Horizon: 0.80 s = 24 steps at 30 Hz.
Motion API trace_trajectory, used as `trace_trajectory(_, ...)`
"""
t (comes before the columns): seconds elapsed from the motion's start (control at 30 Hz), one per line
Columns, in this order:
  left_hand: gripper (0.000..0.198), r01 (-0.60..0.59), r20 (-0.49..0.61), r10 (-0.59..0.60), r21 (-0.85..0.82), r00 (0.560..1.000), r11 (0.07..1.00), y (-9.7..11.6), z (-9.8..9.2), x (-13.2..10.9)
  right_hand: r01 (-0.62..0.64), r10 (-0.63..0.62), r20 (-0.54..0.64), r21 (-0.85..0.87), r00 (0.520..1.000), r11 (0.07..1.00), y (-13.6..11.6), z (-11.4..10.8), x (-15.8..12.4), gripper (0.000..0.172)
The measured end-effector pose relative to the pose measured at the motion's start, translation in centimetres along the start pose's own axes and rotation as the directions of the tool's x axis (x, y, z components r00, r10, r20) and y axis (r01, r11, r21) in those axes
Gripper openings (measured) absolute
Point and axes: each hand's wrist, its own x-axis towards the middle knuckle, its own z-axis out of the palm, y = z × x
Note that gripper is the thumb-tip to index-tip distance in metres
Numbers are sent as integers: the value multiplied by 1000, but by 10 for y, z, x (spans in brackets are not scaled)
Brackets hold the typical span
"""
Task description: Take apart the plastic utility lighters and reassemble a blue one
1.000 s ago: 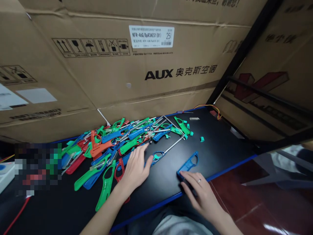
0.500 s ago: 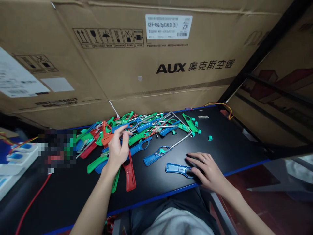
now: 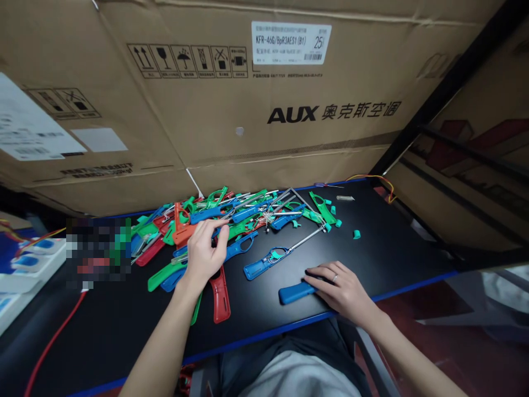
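Observation:
Beneath my right hand (image 3: 341,289) is a blue plastic lighter casing half (image 3: 294,293), lying smooth outer side up on the black table. My fingers and thumb grip its right end and hide it. My left hand (image 3: 206,248) hovers low over the pile's front edge, its thumb and forefinger apart and nothing visible between them; its other fingers are partly hidden. Close to it lie a red casing half (image 3: 221,298) and a blue casing half (image 3: 240,246). Between my hands rests a blue lighter half (image 3: 261,266) fitted with a metal tube (image 3: 306,238) and a green trigger.
Green, blue, red and orange casing parts with metal rods are heaped along a large cardboard box (image 3: 223,127). Small green pieces (image 3: 356,234) lie right of the heap. A white power strip (image 3: 41,264) and a red cable (image 3: 53,339) are at the left. The table's front edge (image 3: 264,340) is blue.
My right hand has turned the blue casing half over, from hollow side up to outer side up, and now grips it. My left forefinger has bent and moved slightly right.

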Motion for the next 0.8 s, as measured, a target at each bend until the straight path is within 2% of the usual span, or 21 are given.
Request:
trace_trajectory(0.1, 17, -18, 14, 17, 25, 1000, 1000, 0, 2, -1, -63, 55, 137, 51, 989, 997, 1, -8, 0, 34)
trace_trajectory(0.2, 15, -36, 18, 35, 51, 999, 998, 0, 3, -1, -167, 122, 264, 154, 957, 974, 2, -19, 1, 53)
trace_trajectory(0.27, 15, -53, 15, 52, 58, 999, 997, 0, 4, -1, -242, 179, 282, 208, 943, 948, 4, -24, 1, 67)
trace_trajectory(0.33, 14, -68, 19, 67, 54, 998, 996, 1, 5, -1, -295, 225, 278, 241, 934, 925, 8, -25, 0, 71)
trace_trajectory(0.43, 14, -85, 53, 82, 50, 995, 995, 2, 5, -1, -304, 227, 281, 270, 932, 914, 16, -21, 1, 61)
trace_trajectory(0.6, 14, -120, 93, 116, 47, 989, 992, 4, 5, -2, -202, 146, 174, 371, 974, 906, 23, -8, 13, 57)
trace_trajectory(0.7, 17, -120, 120, 114, 42, 986, 992, 6, 6, -2, -144, 121, 83, 410, 989, 901, 22, -1, 31, 52)
trace_trajectory(0.8, 20, -120, 160, 112, 45, 981, 992, 8, 6, -4, -117, 110, 41, 412, 993, 904, 21, 9, 56, 48)
